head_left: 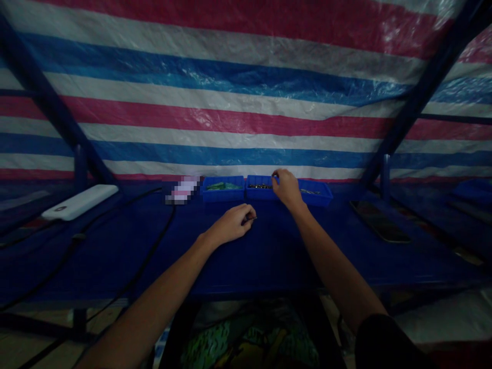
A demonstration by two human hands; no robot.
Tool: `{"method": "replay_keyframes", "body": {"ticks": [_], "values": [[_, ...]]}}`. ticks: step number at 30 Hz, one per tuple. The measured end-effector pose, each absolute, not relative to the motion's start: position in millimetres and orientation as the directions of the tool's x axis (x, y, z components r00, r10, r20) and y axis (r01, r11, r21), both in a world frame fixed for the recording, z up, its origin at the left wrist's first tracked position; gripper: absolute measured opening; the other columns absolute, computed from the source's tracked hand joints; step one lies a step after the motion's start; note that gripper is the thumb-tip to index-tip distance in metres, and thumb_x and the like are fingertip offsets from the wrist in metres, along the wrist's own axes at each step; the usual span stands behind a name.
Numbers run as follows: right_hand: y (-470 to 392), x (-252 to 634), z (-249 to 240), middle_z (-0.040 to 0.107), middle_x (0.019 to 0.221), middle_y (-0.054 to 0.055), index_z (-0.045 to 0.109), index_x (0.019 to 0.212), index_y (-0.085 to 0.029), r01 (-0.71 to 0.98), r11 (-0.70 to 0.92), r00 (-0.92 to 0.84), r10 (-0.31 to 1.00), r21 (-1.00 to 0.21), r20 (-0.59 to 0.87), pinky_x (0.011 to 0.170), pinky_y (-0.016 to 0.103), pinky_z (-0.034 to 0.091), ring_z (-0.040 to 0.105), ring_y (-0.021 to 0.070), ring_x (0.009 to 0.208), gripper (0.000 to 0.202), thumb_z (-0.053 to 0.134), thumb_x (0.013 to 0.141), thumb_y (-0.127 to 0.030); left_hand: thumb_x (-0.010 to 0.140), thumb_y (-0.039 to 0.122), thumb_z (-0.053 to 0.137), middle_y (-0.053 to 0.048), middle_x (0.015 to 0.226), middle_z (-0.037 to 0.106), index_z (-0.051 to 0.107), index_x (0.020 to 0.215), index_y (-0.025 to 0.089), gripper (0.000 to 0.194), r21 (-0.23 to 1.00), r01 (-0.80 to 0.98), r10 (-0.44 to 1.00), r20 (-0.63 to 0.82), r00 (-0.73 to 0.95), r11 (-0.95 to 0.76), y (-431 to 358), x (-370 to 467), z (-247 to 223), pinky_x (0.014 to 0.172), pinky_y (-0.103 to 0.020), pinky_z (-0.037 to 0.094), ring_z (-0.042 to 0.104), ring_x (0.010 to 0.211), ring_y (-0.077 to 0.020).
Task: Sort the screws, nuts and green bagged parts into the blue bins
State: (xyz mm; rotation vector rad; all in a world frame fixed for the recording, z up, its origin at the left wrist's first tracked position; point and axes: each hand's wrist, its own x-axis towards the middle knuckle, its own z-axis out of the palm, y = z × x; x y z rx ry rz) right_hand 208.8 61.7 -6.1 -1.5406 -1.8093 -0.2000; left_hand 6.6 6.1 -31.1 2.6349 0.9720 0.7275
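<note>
My left hand (233, 224) rests on the dark blue table (269, 251), fingers curled around a small metal part (253, 219) whose tip shows at the fingertips. My right hand (286, 188) reaches forward over the middle blue tray (258, 193), fingertips dipping among small dark metal pieces; what it pinches is too small to tell. A left blue tray (223, 194) holds green pieces. A right blue tray (321, 197) sits partly behind my right hand.
A white power bank (80, 202) lies at the left with black cables (154, 246) trailing across the table. A dark phone (380, 221) lies at the right. A striped tarpaulin (246, 102) hangs behind, between dark blue frame posts (415, 97).
</note>
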Motion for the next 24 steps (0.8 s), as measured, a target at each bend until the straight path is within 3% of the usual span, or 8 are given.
{"method": "replay_keyframes", "body": {"ticks": [2, 7, 11, 16, 20, 24], "values": [[69, 213, -19, 0.058, 0.098, 0.014, 0.060, 0.098, -0.011, 0.931, 0.200, -0.009, 0.848, -0.305, 0.529, 0.082, 0.033, 0.038, 0.051, 0.0226, 0.093, 0.024, 0.045, 0.084, -0.023, 0.079, 0.013, 0.044, -0.003, 0.085, 0.055, 0.053, 0.086, 0.017, 0.012, 0.383, 0.514, 0.640, 0.408, 0.652, -0.768, -1, 8, -24, 0.070, -0.027, 0.043, 0.052, 0.076, -0.0128], [64, 227, -30, 0.057, 0.098, 0.014, 0.062, 0.098, -0.012, 0.941, 0.151, 0.083, 0.765, -0.303, 0.638, 0.083, 0.036, 0.036, 0.047, 0.0256, 0.099, 0.029, 0.042, 0.085, -0.029, 0.084, 0.016, 0.044, -0.004, 0.090, 0.057, 0.054, 0.089, 0.018, 0.012, 0.357, 0.435, 0.561, 0.592, 0.579, -0.827, -11, 25, 4, 0.076, -0.030, 0.044, 0.053, 0.083, -0.0139], [61, 242, -30, 0.057, 0.098, 0.014, 0.063, 0.097, -0.013, 0.933, 0.053, 0.190, 0.766, -0.355, 0.614, 0.082, 0.037, 0.035, 0.045, 0.0270, 0.100, 0.031, 0.043, 0.083, -0.033, 0.086, 0.019, 0.044, -0.006, 0.093, 0.057, 0.054, 0.093, 0.016, 0.013, 0.325, 0.513, 0.557, 0.726, 0.403, -0.795, 30, 50, 27, 0.076, -0.029, 0.044, 0.054, 0.083, -0.0146], [63, 270, -32, 0.058, 0.098, 0.015, 0.064, 0.094, -0.014, 0.885, -0.071, 0.355, 0.741, -0.459, 0.570, 0.082, 0.038, 0.035, 0.046, 0.0278, 0.100, 0.031, 0.041, 0.083, -0.033, 0.080, 0.027, 0.055, -0.010, 0.103, 0.056, 0.056, 0.102, 0.013, 0.026, 0.246, 0.676, 0.674, 0.549, 0.494, -0.695, 98, 53, 26, 0.086, -0.035, 0.041, 0.052, 0.096, -0.0213], [64, 302, -34, 0.057, 0.103, 0.015, 0.063, 0.096, -0.016, 0.796, -0.218, 0.560, 0.621, -0.565, 0.549, 0.083, 0.040, 0.035, 0.044, 0.0306, 0.104, 0.031, 0.040, 0.082, -0.034, 0.086, 0.029, 0.046, -0.011, 0.106, 0.054, 0.056, 0.107, 0.013, 0.028, 0.134, 0.743, 0.670, 0.557, 0.490, -0.655, 92, 28, -7, 0.091, -0.039, 0.037, 0.047, 0.103, -0.0239], [67, 323, -47, 0.051, 0.117, 0.017, 0.057, 0.108, -0.016, 0.553, -0.318, 0.772, 0.542, -0.770, 0.331, 0.087, 0.041, 0.036, 0.044, 0.0327, 0.109, 0.039, 0.050, 0.075, -0.036, 0.084, 0.029, 0.050, -0.010, 0.120, 0.048, 0.055, 0.109, 0.018, 0.027, 0.029, 0.735, 0.646, 0.502, 0.575, -0.677, 53, 13, -33, 0.093, -0.045, 0.033, 0.040, 0.112, -0.0275]]}}
